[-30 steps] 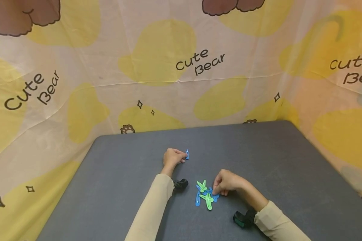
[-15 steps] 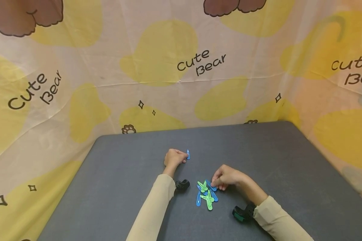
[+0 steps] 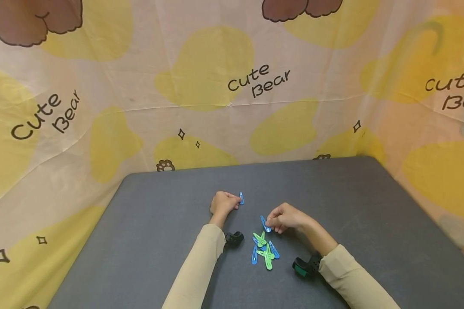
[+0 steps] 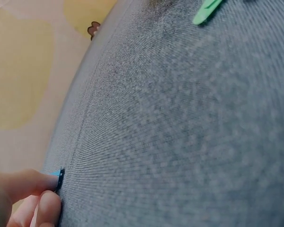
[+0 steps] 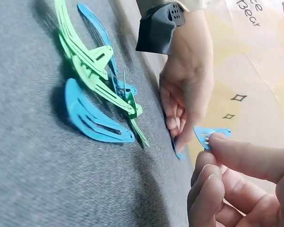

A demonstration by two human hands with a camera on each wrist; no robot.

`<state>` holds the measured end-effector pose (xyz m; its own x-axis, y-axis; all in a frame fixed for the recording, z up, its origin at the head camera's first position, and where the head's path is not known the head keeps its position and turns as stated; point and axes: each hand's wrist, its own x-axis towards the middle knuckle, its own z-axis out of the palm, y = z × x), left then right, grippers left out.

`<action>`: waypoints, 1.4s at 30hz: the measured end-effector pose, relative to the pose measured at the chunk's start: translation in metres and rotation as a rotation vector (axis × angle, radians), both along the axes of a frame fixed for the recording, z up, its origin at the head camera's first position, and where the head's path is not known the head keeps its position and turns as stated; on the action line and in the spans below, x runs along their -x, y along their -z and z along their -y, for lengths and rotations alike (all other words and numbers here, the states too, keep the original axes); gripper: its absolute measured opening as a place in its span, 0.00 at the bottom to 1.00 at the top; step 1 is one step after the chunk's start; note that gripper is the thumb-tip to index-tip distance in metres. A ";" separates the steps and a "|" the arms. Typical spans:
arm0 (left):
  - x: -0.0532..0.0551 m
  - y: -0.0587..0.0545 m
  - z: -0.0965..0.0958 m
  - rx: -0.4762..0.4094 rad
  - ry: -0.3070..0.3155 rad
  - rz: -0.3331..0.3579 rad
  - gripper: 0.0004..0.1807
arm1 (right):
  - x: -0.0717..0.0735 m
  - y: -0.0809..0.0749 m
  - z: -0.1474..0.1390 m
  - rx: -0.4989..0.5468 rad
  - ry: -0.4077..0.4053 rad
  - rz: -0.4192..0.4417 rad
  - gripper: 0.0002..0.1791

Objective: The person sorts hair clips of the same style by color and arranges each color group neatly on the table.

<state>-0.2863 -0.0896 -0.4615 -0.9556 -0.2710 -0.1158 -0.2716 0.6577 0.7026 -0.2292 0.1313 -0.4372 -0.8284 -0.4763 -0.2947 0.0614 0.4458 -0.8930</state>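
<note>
In the head view, my right hand (image 3: 287, 216) pinches a blue snap hair clip (image 3: 263, 221) by its end, just beyond the pile. The right wrist view shows that clip (image 5: 213, 135) raised between thumb and fingers. Farther back and to the left, my left hand (image 3: 223, 204) pinches another blue hair clip (image 3: 241, 197) low at the table surface. Fingers partly cover this second clip (image 4: 59, 177) in the left wrist view. Between my arms lies a loose pile of green hair clips (image 3: 268, 259) and blue hair clips (image 3: 254, 255), some crossing over each other.
The dark grey table (image 3: 170, 240) reaches back to a patterned cloth (image 3: 201, 68) hanging behind and at the sides. Black wrist cameras, one on the left wrist (image 3: 235, 237) and one on the right (image 3: 304, 267), stick out close to the pile.
My right hand has lifted a blue clip from the pile's right side and carried it away from me, toward the left hand. The left hand stays in place with its clip.
</note>
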 end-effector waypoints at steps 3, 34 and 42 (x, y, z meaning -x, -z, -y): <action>0.000 0.000 0.000 0.000 -0.001 -0.001 0.10 | 0.004 -0.001 0.003 -0.003 0.024 0.002 0.08; 0.000 -0.001 -0.002 -0.001 -0.032 0.001 0.10 | 0.044 0.000 0.031 0.018 0.255 0.064 0.08; -0.002 -0.002 -0.003 -0.003 -0.041 0.014 0.10 | 0.060 0.002 0.039 0.055 0.310 0.124 0.08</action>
